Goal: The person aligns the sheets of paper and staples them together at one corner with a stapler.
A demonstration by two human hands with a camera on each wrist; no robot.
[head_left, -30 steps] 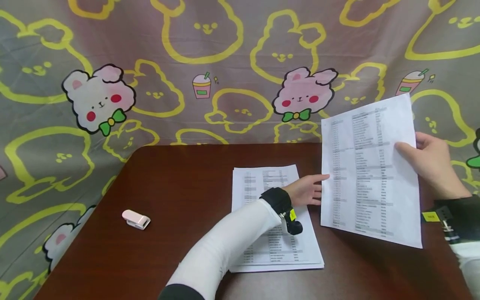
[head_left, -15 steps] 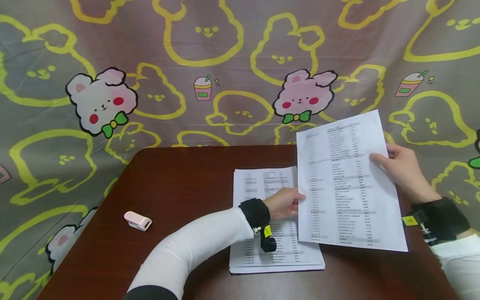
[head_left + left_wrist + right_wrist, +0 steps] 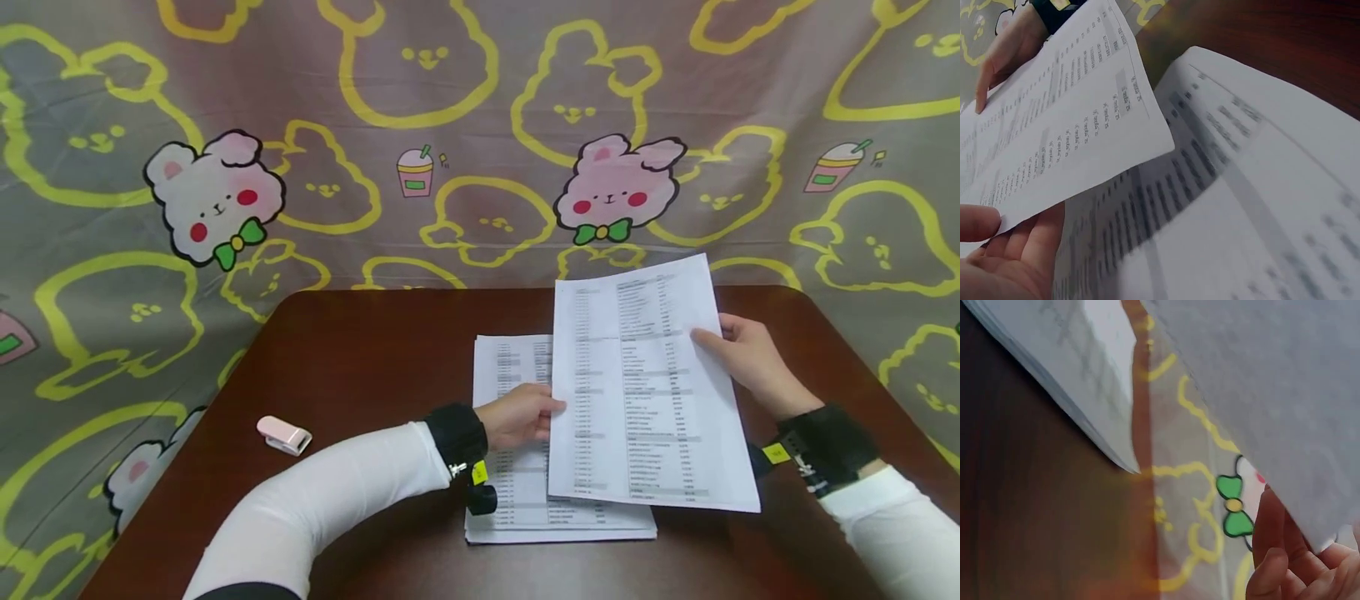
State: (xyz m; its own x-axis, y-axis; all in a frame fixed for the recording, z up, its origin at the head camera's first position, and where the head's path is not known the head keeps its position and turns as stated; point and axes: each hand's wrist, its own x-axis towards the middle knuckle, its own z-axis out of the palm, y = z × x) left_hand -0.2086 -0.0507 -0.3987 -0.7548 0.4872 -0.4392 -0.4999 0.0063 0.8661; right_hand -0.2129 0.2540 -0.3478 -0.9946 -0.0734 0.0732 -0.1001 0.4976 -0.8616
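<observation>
A printed sheet of paper (image 3: 645,400), covered in a table of text, is held tilted up between both hands. My left hand (image 3: 521,417) pinches its left edge between thumb and fingers, which the left wrist view shows close up. On the opposite edge my right hand (image 3: 750,358) grips the sheet, thumb in front and fingers behind. Below the sheet lies a stack of similar printed papers (image 3: 513,500) on the table, its right part hidden by the raised sheet. In the right wrist view the blank back of the sheet (image 3: 1272,394) shows.
The dark brown table (image 3: 375,358) carries a pink and white stapler-like object (image 3: 283,435) at the left. A patterned cloth (image 3: 480,125) with cartoon bunnies hangs behind the table's far edge.
The sheet has moved left and down, from the right of the stack to partly over it. My left hand, earlier with extended fingers at its edge, now pinches it; my right hand moved along.
</observation>
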